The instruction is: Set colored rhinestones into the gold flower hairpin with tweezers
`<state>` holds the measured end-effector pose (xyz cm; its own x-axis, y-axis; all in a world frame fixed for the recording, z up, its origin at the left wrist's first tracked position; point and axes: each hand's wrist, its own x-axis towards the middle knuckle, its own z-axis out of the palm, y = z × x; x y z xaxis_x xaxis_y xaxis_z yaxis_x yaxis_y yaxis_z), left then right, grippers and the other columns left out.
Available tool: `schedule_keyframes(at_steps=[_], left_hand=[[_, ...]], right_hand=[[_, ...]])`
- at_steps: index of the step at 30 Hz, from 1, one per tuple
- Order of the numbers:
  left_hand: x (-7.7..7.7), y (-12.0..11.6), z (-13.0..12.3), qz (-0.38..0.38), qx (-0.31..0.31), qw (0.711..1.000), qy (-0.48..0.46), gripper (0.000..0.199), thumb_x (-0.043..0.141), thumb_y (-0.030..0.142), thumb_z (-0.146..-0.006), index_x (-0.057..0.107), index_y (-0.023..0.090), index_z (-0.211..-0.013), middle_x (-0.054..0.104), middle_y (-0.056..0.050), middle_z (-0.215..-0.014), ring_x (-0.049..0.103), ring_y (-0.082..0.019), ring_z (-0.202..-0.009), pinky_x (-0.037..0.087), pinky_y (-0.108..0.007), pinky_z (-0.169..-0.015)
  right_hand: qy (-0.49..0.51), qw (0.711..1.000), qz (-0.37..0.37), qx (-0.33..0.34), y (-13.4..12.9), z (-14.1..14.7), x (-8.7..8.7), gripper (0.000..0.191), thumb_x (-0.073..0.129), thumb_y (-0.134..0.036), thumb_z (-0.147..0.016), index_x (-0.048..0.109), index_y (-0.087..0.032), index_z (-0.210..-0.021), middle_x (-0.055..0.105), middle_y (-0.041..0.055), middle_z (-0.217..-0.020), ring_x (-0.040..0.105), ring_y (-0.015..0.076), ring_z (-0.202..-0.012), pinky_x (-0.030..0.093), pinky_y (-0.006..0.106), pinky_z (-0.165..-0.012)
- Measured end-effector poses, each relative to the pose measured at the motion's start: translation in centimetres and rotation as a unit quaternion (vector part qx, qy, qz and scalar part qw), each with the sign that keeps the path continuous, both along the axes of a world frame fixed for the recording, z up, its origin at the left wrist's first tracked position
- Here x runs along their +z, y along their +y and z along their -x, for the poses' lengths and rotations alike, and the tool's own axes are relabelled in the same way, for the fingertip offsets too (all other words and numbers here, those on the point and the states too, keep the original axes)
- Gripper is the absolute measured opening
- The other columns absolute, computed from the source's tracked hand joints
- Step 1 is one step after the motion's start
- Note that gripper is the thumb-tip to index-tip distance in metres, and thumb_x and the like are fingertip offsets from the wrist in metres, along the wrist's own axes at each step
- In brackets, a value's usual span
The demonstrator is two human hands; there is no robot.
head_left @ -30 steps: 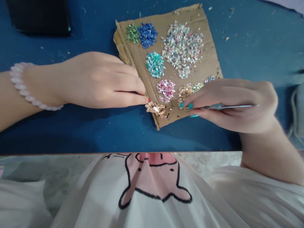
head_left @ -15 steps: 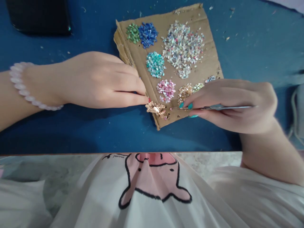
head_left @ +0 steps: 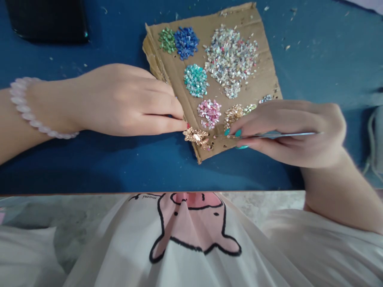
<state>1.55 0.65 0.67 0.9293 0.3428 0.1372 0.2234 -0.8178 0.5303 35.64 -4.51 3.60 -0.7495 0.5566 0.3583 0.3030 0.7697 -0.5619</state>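
Note:
At the near left edge of a cardboard sheet (head_left: 251,20), my left hand (head_left: 128,101) is closed, its fingertips on a gold flower-like ornament (head_left: 196,136). Some of those fingers are hidden underneath. My right hand (head_left: 296,129) pinches a pair of thin metal tweezers (head_left: 281,134) between thumb and fingers. Their tips point left, close to a small pink chip (head_left: 215,136) just right of the ornament. Just above lie a heap of pink chips (head_left: 209,113) and a heap of peach-gold chips (head_left: 233,115), the latter partly covered by my right hand.
More chip heaps rest on the cardboard: teal (head_left: 196,81), blue (head_left: 186,42), green (head_left: 167,40) and a large mixed silvery one (head_left: 230,56). A black object (head_left: 48,20) lies on the blue table (head_left: 89,167) at upper left. Loose specks are scattered around.
My right hand has shifted very slightly left with the tweezers. The left hand and the ornament have stayed in place.

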Motion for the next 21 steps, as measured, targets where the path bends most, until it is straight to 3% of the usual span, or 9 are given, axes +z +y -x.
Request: schedule_keyframes(at_steps=[6,12,16,21], left_hand=[[0.28,-0.12,-0.37,0.028,0.021,0.999,-0.012,0.055,0.037,0.062,-0.114,0.08,0.032,-0.13,0.083,0.005,-0.119,0.074,-0.026,-0.136,0.051,-0.05,-0.129],[0.59,-0.55,-0.45,-0.085,0.004,0.991,0.099,0.08,0.002,0.055,-0.116,0.074,0.033,-0.143,0.08,0.005,-0.128,0.069,-0.024,-0.144,0.056,-0.05,-0.123],[0.33,-0.51,-0.21,-0.11,-0.017,0.989,0.101,0.077,0.002,0.051,-0.117,0.071,0.033,-0.148,0.08,0.004,-0.132,0.067,-0.023,-0.146,0.053,-0.045,-0.126],[0.24,-0.4,-0.12,-0.055,0.007,0.992,0.113,0.076,0.006,0.056,-0.113,0.069,0.033,-0.15,0.078,0.006,-0.133,0.064,-0.024,-0.149,0.049,-0.05,-0.128]], right_hand=[[0.004,1.0,-0.006,-0.004,-0.01,-0.18,-0.02,0.01,0.078,-0.021,-0.097,0.077,-0.03,-0.096,0.082,-0.0012,-0.085,0.078,0.0191,-0.071,0.06,0.033,-0.062],[0.005,1.0,-0.012,0.007,0.01,-0.21,-0.18,0.008,0.08,-0.021,-0.097,0.076,-0.028,-0.095,0.08,-0.0009,-0.083,0.077,0.0189,-0.071,0.06,0.032,-0.062],[0.005,1.0,-0.013,0.009,-0.04,-0.2,-0.19,0.007,0.079,-0.02,-0.097,0.076,-0.026,-0.095,0.08,0.0004,-0.083,0.077,0.019,-0.072,0.06,0.032,-0.062],[0.016,1.0,-0.013,0.003,-0.06,-0.23,-0.15,0.01,0.079,-0.016,-0.096,0.076,-0.026,-0.095,0.081,0.0012,-0.086,0.077,0.0186,-0.074,0.06,0.032,-0.065]])
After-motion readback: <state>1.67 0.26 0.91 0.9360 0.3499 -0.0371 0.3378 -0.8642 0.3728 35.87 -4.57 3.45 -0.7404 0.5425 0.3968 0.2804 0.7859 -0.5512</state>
